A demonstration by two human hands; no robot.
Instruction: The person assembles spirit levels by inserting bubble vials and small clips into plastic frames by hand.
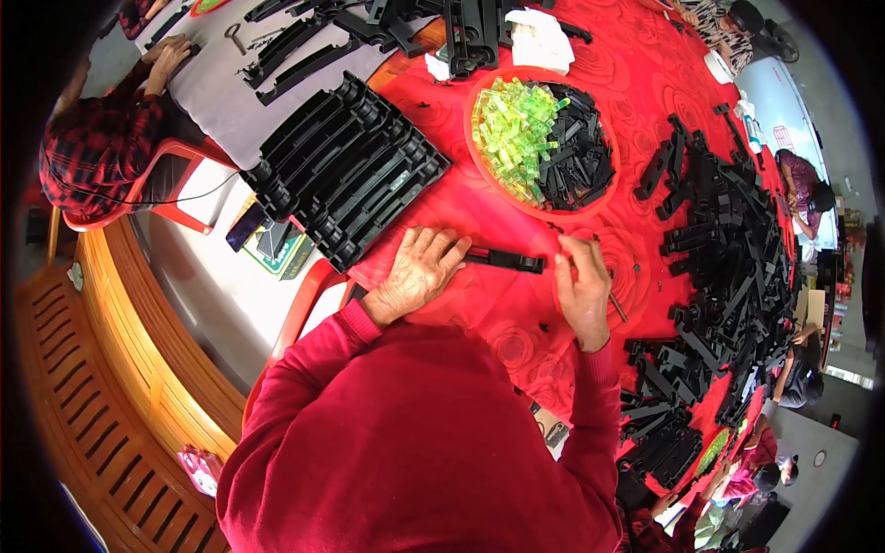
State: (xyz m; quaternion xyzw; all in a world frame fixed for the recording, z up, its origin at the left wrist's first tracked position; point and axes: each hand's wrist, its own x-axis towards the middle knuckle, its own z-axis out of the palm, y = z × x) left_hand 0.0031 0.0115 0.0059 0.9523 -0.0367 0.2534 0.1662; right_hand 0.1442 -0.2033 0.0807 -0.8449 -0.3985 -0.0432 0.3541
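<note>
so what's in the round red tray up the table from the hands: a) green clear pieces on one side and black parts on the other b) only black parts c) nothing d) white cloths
a: the round red tray holds a heap of green clear pieces on its left and small black parts on its right.
</note>
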